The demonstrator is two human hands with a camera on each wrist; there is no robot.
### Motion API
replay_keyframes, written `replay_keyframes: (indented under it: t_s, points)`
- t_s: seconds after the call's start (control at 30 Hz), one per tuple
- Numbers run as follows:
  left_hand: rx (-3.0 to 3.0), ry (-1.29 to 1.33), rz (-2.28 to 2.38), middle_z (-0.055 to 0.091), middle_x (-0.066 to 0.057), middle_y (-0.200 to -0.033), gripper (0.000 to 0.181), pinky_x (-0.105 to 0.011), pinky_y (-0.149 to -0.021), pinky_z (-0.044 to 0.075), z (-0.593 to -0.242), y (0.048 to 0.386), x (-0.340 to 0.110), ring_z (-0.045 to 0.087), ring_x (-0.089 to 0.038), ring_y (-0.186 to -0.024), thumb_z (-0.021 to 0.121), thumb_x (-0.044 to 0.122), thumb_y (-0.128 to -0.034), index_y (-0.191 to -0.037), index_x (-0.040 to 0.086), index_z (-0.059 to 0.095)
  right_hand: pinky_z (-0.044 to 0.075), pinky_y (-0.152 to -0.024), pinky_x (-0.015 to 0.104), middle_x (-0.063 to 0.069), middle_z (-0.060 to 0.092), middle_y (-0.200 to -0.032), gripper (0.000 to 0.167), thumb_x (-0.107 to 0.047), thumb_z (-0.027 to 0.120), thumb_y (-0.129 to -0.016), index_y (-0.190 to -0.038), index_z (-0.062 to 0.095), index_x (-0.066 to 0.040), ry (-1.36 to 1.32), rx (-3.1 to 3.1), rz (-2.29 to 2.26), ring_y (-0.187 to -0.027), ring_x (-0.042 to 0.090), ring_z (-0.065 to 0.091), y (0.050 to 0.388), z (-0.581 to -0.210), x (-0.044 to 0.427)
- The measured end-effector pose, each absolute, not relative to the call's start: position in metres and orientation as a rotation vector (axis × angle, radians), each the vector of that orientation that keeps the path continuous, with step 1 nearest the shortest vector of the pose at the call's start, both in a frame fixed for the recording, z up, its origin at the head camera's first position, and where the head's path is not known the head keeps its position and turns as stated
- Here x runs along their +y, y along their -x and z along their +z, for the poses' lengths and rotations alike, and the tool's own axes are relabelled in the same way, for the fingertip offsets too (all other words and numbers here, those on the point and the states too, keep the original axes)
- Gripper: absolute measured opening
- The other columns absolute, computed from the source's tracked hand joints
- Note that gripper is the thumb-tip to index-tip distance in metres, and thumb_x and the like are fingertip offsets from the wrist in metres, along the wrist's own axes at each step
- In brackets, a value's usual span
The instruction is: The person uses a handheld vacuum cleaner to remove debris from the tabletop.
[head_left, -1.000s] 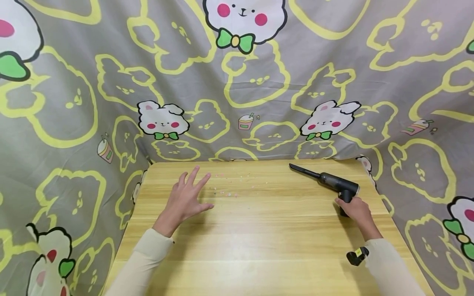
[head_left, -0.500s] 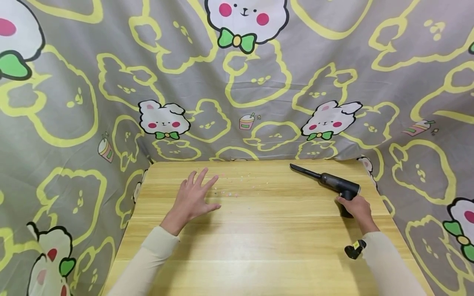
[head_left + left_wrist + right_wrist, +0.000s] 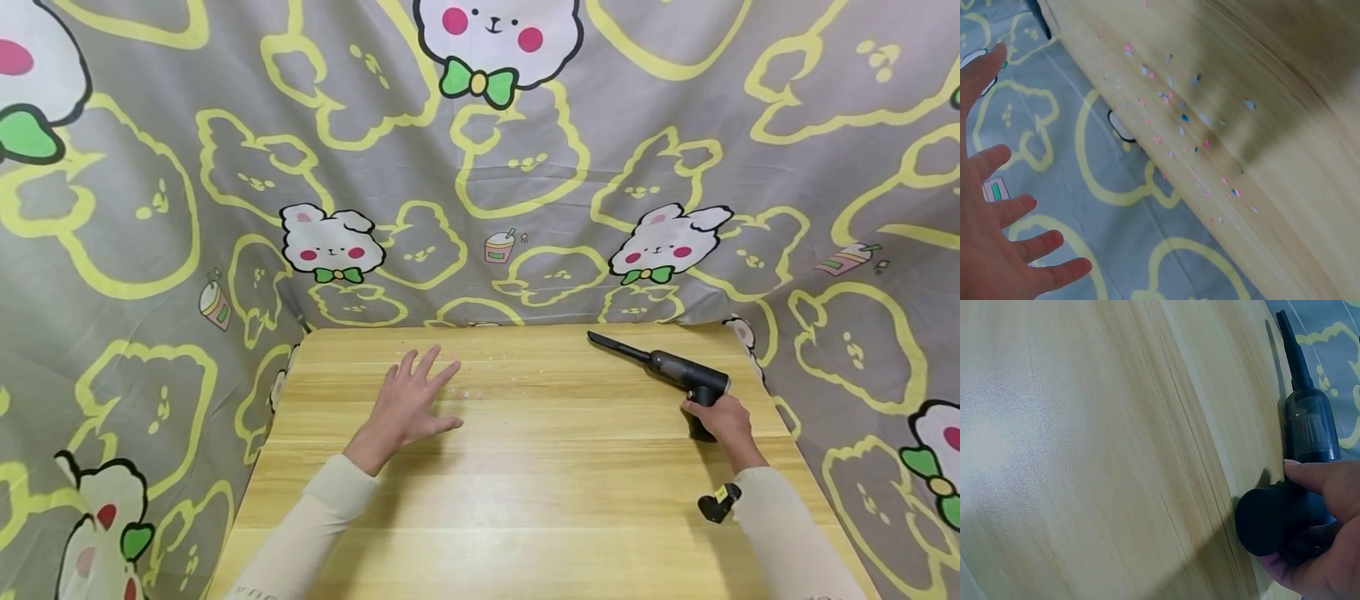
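Observation:
Small pink, blue and white paper bits (image 3: 467, 393) lie scattered over the far middle of the wooden table (image 3: 525, 483). My left hand (image 3: 408, 406) hovers beside them with its fingers spread and holds nothing. In the left wrist view the fingers of the left hand (image 3: 1004, 231) stand apart at the left, and the bits (image 3: 1185, 117) show on the wood. At the right, my right hand (image 3: 726, 425) grips the handle of a black handheld vacuum cleaner (image 3: 686, 371). Its narrow nozzle (image 3: 1294, 356) points to the far left. The curled fingers are partly hidden behind the handle.
A grey cloth (image 3: 540, 183) printed with yellow outlines and white rabbits hangs behind the table and along both sides. A small black camera (image 3: 720, 503) is fixed at the right wrist.
My left hand has moved to the right, over the left part of the paper bits, fingers still spread. The right hand and the vacuum cleaner have hardly moved.

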State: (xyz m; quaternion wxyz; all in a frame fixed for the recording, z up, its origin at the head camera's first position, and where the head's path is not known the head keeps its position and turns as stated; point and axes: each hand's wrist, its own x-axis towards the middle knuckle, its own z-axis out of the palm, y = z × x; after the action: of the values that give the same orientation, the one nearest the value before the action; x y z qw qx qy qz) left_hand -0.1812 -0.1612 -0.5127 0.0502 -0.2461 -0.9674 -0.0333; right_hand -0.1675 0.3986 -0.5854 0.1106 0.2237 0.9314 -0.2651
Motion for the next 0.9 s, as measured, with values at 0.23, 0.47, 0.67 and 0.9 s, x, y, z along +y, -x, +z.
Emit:
replay_keyframes:
  t_s: [0.23,0.47,0.67,0.9]
  points:
    - [-2.928,0.803,-0.091,0.035,-0.010,-0.168,0.096,-0.069,-0.106,0.048,-0.517,0.181,-0.149,0.042,-0.048,-0.144,0.070,0.080,-0.0770,-0.157,0.036,0.043,0.056,-0.077,0.053,0.046,0.058,-0.116,0.067,-0.034,0.066,-0.097,-0.122,0.052,0.027,-0.664,2.723,-0.867,-0.095,0.051,0.063,0.166,-0.587,0.402]
    - [-2.915,0.832,-0.068,0.038,-0.010,-0.166,0.096,-0.066,-0.107,0.049,-0.519,0.181,-0.141,0.046,-0.047,-0.141,0.069,0.082,-0.0764,-0.157,0.035,0.044,0.056,-0.077,0.050,0.043,0.059,-0.113,0.065,-0.033,0.067,-0.096,-0.121,0.052,0.026,-0.643,2.660,-0.986,-0.094,0.046,0.062,0.162,-0.586,0.407]
    - [-2.925,0.889,-0.072,0.037,-0.012,-0.166,0.095,-0.066,-0.109,0.048,-0.521,0.186,-0.130,0.045,-0.048,-0.143,0.068,0.080,-0.0790,-0.158,0.034,0.042,0.056,-0.076,0.044,0.042,0.059,-0.116,0.067,-0.034,0.064,-0.099,-0.125,0.052,0.026,-0.639,2.605,-1.059,-0.095,0.042,0.063,0.158,-0.584,0.411]
    - [-2.906,0.921,-0.047,0.039,-0.012,-0.165,0.094,-0.063,-0.111,0.048,-0.524,0.190,-0.119,0.046,-0.045,-0.143,0.066,0.080,-0.0802,-0.158,0.032,0.043,0.051,-0.072,0.034,0.036,0.058,-0.113,0.064,-0.035,0.059,-0.103,-0.127,0.050,0.023,-0.558,2.566,-1.114,-0.091,0.033,0.058,0.154,-0.587,0.414]
